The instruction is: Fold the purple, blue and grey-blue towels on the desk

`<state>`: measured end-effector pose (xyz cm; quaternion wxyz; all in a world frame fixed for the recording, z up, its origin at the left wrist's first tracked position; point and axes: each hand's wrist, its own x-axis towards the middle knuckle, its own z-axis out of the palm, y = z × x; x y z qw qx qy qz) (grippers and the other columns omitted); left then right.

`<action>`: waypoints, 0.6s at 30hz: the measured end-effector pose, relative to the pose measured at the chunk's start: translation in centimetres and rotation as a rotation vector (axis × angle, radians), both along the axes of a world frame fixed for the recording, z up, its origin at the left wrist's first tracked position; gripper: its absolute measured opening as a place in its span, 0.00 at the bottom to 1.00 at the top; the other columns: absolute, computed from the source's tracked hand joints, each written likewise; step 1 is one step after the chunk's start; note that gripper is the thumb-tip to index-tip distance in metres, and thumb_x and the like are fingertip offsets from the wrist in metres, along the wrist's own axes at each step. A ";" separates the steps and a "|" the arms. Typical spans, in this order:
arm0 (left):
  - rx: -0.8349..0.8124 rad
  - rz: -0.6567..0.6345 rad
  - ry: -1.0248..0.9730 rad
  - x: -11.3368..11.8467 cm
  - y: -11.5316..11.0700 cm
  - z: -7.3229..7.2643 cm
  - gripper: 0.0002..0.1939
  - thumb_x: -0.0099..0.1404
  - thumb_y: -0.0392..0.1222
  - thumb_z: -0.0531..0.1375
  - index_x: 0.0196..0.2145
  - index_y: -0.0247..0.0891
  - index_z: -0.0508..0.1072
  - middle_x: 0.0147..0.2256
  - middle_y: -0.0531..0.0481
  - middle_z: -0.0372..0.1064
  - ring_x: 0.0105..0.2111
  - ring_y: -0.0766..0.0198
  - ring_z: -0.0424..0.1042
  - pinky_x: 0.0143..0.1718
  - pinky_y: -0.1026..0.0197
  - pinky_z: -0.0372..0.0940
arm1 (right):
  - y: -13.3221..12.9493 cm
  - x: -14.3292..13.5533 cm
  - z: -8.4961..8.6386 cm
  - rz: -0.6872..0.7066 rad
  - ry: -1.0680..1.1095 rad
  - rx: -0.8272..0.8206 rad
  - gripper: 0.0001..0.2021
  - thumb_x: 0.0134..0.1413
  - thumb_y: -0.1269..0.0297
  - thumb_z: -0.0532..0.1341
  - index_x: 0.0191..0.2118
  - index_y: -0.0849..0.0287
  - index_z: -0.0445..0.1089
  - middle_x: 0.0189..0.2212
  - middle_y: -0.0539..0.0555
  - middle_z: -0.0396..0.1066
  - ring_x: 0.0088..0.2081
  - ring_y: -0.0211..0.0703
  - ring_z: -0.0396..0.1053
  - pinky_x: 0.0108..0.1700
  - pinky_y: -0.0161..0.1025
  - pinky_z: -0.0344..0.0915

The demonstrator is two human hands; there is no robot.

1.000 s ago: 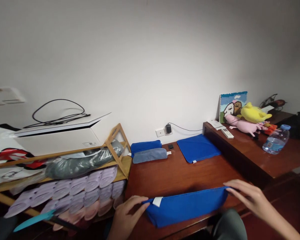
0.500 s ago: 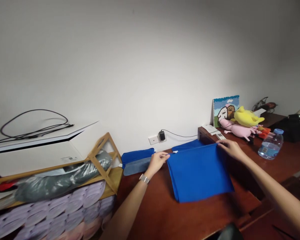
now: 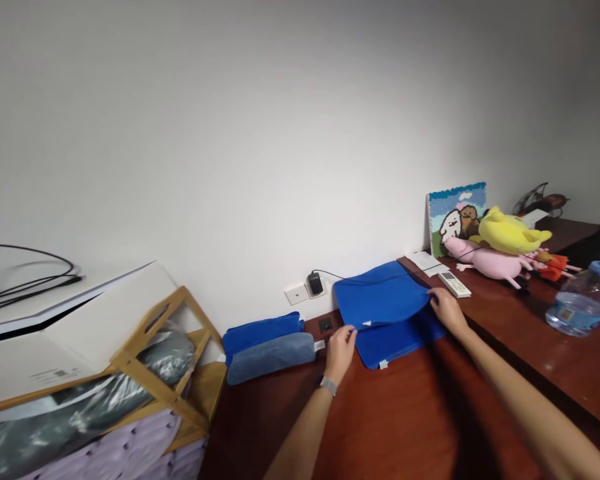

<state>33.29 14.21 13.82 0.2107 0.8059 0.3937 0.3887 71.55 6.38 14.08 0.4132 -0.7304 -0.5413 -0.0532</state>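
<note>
A blue cloth (image 3: 380, 297) is spread between my two hands, its near edge lifted a little above another blue cloth (image 3: 400, 343) lying on the brown table (image 3: 390, 413). My left hand (image 3: 341, 350) pinches the upper cloth's near left corner, and a white tag shows beside it. At the near right corner, my right hand (image 3: 447, 309) has its fingers closed on the same cloth. The upper cloth's far part rests toward the wall. To the left lie a folded blue cloth (image 3: 263, 333) and a rolled grey-blue cloth (image 3: 273, 359).
On the right side are a remote (image 3: 454, 284), a pink plush toy (image 3: 495, 261), a yellow plush toy (image 3: 510, 232), a picture (image 3: 457, 217) and a water bottle (image 3: 580, 303). A wooden rack (image 3: 180, 360) stands left. A black plug (image 3: 315, 283) and its cable are at the wall.
The held cloth has gone from hanging down in front to lying back toward the wall over the other cloth. The view has shifted right, and both hands still grip the corners.
</note>
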 end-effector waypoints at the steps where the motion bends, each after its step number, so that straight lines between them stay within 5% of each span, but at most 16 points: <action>1: -0.014 -0.002 0.026 0.4 -0.3 -1.9 0.12 0.72 0.43 0.57 0.44 0.40 0.81 0.43 0.43 0.83 0.42 0.55 0.81 0.47 0.54 0.74 | 0.0 -0.3 -2.2 -0.004 0.004 -0.066 0.18 0.62 0.69 0.51 0.50 0.61 0.75 0.53 0.64 0.76 0.53 0.53 0.74 0.59 0.49 0.68; 5: -0.041 0.007 0.100 1.5 -1.8 -8.2 0.12 0.71 0.40 0.55 0.41 0.40 0.80 0.41 0.42 0.82 0.43 0.52 0.81 0.47 0.50 0.76 | -0.6 -1.0 -9.3 -0.072 0.075 -0.252 0.19 0.59 0.72 0.51 0.49 0.63 0.77 0.51 0.66 0.77 0.49 0.55 0.77 0.54 0.49 0.72; 8: -0.003 0.022 0.121 1.3 -2.4 -11.2 0.16 0.75 0.41 0.51 0.46 0.41 0.79 0.46 0.41 0.80 0.48 0.51 0.80 0.52 0.47 0.75 | -1.2 -0.4 -12.1 -0.080 0.094 -0.261 0.20 0.60 0.70 0.50 0.48 0.63 0.77 0.52 0.67 0.77 0.52 0.57 0.77 0.57 0.51 0.72; 12: 0.097 -0.017 0.169 0.7 -2.4 -12.5 0.16 0.76 0.40 0.50 0.50 0.43 0.77 0.50 0.42 0.79 0.53 0.52 0.78 0.57 0.46 0.72 | -1.9 0.8 -13.4 -0.031 0.052 -0.139 0.20 0.62 0.64 0.49 0.51 0.60 0.75 0.56 0.65 0.76 0.57 0.55 0.75 0.63 0.52 0.69; 18: 0.158 -0.082 0.303 1.0 -3.7 -11.8 0.13 0.74 0.39 0.54 0.48 0.43 0.78 0.52 0.42 0.78 0.54 0.50 0.77 0.57 0.43 0.72 | -3.1 1.0 -15.1 -0.043 0.045 -0.199 0.22 0.57 0.66 0.51 0.53 0.61 0.75 0.58 0.66 0.74 0.58 0.59 0.74 0.63 0.56 0.69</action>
